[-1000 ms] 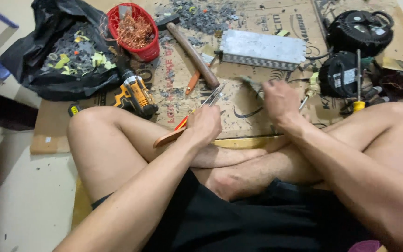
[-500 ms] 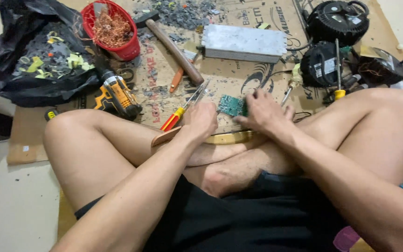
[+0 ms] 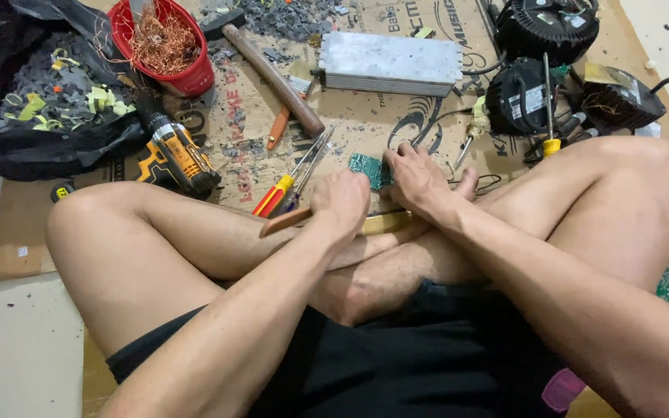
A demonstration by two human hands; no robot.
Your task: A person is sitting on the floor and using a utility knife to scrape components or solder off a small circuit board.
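Right hand [image 3: 421, 182] fingers curled, gripping right edge of small green circuit board [image 3: 366, 169] on cardboard sheet [image 3: 249, 116] before crossed shins. Left hand [image 3: 341, 203] closed in loose fist just left of board; whether it holds anything, cannot tell. Red-yellow screwdriver [image 3: 276, 195] beside left hand. Farther out: wooden-handled hammer [image 3: 274, 80], grey metal box [image 3: 392, 63], yellow drill [image 3: 176, 155], red basket of copper wire [image 3: 166, 45].

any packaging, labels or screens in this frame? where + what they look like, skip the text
Flattened cardboard box: spread on the floor as a work mat under the tools, brown with red and dark print.
Label on round black unit: right of centre, small pale rectangle on its top.
Sticker on cordless drill: left, on the yellow and black body, small.
Black plastic bag: far left, open, holds grey and yellow-green scraps.
No screens visible.
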